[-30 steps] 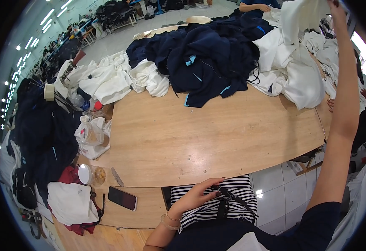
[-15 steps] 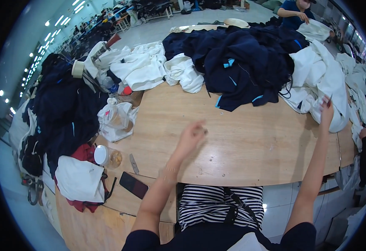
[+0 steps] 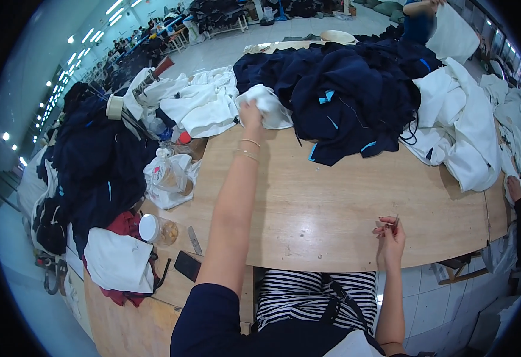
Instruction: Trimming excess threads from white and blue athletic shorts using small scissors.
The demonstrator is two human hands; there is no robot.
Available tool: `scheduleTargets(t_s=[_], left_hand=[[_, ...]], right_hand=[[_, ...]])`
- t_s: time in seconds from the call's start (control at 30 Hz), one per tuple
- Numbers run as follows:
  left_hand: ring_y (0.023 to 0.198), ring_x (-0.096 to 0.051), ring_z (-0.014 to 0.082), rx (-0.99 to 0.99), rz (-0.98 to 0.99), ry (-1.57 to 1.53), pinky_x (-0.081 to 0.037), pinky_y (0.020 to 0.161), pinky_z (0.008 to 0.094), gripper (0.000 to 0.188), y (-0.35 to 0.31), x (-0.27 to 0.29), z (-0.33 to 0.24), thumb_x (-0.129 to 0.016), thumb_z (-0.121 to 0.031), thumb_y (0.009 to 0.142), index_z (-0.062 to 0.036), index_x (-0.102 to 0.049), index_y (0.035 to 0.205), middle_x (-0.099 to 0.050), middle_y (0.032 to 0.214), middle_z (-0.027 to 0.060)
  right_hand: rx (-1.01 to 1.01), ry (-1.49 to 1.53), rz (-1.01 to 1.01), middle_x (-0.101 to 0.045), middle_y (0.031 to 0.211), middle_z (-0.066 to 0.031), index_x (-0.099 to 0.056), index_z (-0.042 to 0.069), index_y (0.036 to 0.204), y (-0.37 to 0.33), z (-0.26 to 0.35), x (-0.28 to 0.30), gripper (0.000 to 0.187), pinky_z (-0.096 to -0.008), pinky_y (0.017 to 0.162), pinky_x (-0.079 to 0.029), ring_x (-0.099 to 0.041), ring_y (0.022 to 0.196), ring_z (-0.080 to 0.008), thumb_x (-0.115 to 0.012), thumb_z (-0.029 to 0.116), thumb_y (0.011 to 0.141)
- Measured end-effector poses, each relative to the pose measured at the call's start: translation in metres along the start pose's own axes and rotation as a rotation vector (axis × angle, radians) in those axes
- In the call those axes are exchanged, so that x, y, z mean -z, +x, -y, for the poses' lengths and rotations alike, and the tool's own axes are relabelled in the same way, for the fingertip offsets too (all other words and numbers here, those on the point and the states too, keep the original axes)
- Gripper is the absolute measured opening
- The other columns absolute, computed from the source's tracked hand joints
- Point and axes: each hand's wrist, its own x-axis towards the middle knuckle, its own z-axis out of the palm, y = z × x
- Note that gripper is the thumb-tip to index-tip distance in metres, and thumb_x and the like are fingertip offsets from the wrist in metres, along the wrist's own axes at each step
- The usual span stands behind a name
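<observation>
My left hand (image 3: 250, 113) reaches far over the table, its fingers closed on the near edge of a crumpled white garment (image 3: 272, 108). That garment lies between a flatter pile of white garments (image 3: 204, 107) and a big heap of navy garments (image 3: 356, 95) with light blue tabs. Close to the table's front edge, my right hand (image 3: 390, 235) is held with curled fingers. From them sticks the tip of a small pointed metal tool (image 3: 396, 221), which looks like thread snips; most of it is hidden in the hand.
White garments (image 3: 463, 125) drape at the right. On the left are a plastic bag with a bottle (image 3: 168, 175), a lidded jar (image 3: 150, 228), a grey blade-shaped tool (image 3: 195, 240), a phone (image 3: 187, 266) and a folded white cloth (image 3: 117, 259). Co-workers handle cloth at the far right and right edge.
My left hand has moved forward from mid-table and taken hold of the crumpled white garment. My right hand has drawn back from the white garments at the right to the front edge.
</observation>
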Motion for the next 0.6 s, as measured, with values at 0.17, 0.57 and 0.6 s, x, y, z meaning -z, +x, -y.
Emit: scheduleTargets(t_s=[0.17, 0.57, 0.6], left_hand=[[0.071, -0.056, 0.0101, -0.456, 0.123, -0.390, -0.047, 0.055, 0.0262, 0.014, -0.039, 0.037, -0.198, -0.053, -0.019, 0.089, -0.0084, -0.058, 0.096, -0.058, 0.084, 0.0018], [0.106, -0.060, 0.0243, -0.304, 1.091, -0.885, -0.047, 0.096, 0.0404, 0.030, -0.159, 0.090, -0.360, -0.047, -0.028, 0.093, -0.0067, -0.061, 0.109, -0.065, 0.109, 0.0086], [0.105, -0.060, 0.0246, -0.273, 1.116, -0.875, -0.048, 0.095, 0.0398, 0.029, -0.165, 0.085, -0.353, -0.048, -0.028, 0.093, -0.0074, -0.061, 0.108, -0.064, 0.109, 0.0085]], right_hand=[[0.063, -0.015, -0.003, -0.061, 0.091, -0.0049, -0.057, 0.001, 0.102, 0.006, 0.021, 0.024, 0.015, -0.0205, 0.063, -0.043, -0.058, 0.072, -0.0089, -0.045, 0.005, 0.094], [0.242, 0.176, 0.053, -0.063, 0.101, -0.0108, -0.056, 0.001, 0.106, 0.003, 0.076, -0.029, 0.017, -0.0237, 0.066, -0.045, -0.060, 0.075, -0.0129, -0.046, 0.009, 0.095], [0.256, 0.170, 0.054, -0.062, 0.102, -0.0099, -0.056, 0.001, 0.105, 0.002, 0.079, -0.028, 0.017, -0.0228, 0.066, -0.044, -0.060, 0.075, -0.0121, -0.047, 0.008, 0.094]])
